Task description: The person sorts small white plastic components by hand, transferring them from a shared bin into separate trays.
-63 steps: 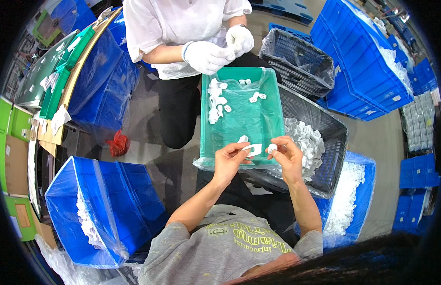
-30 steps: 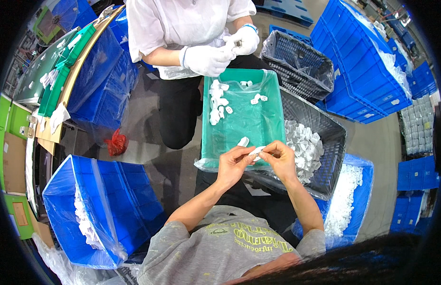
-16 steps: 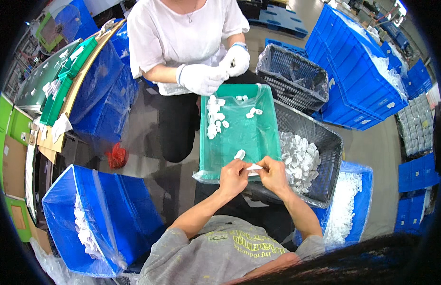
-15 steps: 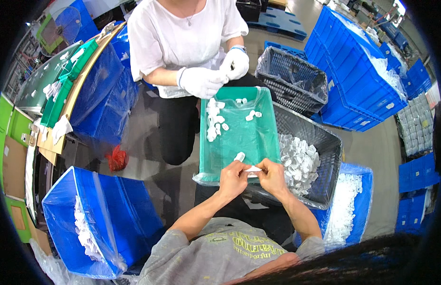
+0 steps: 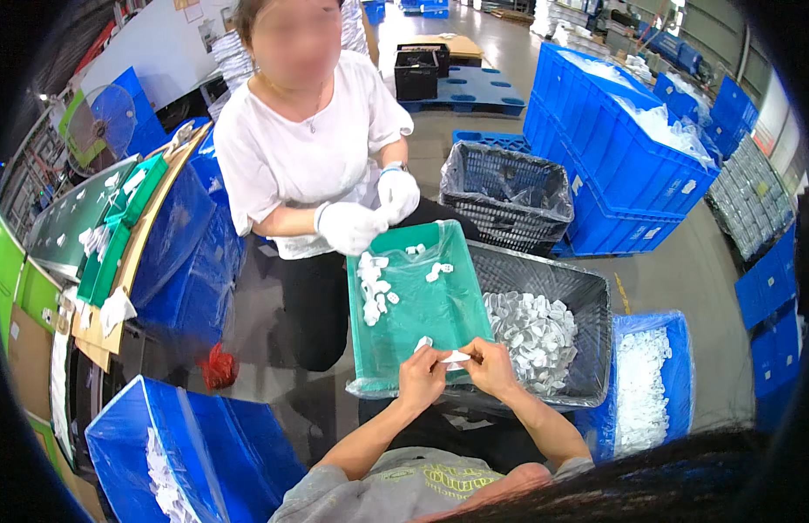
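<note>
Both bare hands meet over the near edge of the green tray (image 5: pixel 439 322), forearms rising from the lower edge. Left hand (image 5: pixel 422 379) and right hand (image 5: pixel 490 366) pinch a small white plastic piece (image 5: pixel 455 356) between fingertips, one at each end. Its shape is too small to make out, partly covered by fingers

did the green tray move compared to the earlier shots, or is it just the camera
Cannot tell. The green tray sits lower in the picture, but the dark basket beneath it shifted alike, so the head camera likely tilted.
</note>
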Available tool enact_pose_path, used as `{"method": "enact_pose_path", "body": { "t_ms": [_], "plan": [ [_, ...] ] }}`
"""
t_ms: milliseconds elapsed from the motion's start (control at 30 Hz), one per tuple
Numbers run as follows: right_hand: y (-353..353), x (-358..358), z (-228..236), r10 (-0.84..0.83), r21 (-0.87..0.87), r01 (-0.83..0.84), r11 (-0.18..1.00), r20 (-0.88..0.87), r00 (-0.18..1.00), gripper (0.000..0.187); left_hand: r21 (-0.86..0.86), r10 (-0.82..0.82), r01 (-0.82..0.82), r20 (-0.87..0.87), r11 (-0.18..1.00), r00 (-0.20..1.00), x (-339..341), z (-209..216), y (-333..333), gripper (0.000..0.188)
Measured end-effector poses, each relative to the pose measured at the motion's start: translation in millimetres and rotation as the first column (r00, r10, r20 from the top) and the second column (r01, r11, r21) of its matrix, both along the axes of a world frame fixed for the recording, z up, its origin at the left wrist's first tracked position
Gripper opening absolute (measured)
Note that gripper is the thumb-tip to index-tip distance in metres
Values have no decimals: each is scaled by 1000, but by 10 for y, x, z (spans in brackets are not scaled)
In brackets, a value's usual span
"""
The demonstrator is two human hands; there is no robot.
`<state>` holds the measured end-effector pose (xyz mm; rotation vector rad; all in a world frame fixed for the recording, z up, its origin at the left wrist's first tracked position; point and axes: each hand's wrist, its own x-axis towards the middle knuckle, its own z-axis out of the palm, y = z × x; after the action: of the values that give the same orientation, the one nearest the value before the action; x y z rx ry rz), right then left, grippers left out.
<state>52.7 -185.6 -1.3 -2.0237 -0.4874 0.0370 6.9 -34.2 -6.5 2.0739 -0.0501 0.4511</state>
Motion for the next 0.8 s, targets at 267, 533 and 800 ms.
{"method": "enact_pose_path", "body": {
  "t_ms": [267,533,800],
  "plan": [
    [-788,236,225,-422,143,401,905,182,888,18,-160,-113,100,-79,982,990,97,35,70,20],
    [5,400,4,93,-159,-32,987,389,916,22,87,-253,280,-237,956,938,157,-280,20,21],
    [531,801,-946,267,-534,-160,830,128,955,16,-360,-283,137,-394,923,874,165,-308,26,16]
  ]
}}
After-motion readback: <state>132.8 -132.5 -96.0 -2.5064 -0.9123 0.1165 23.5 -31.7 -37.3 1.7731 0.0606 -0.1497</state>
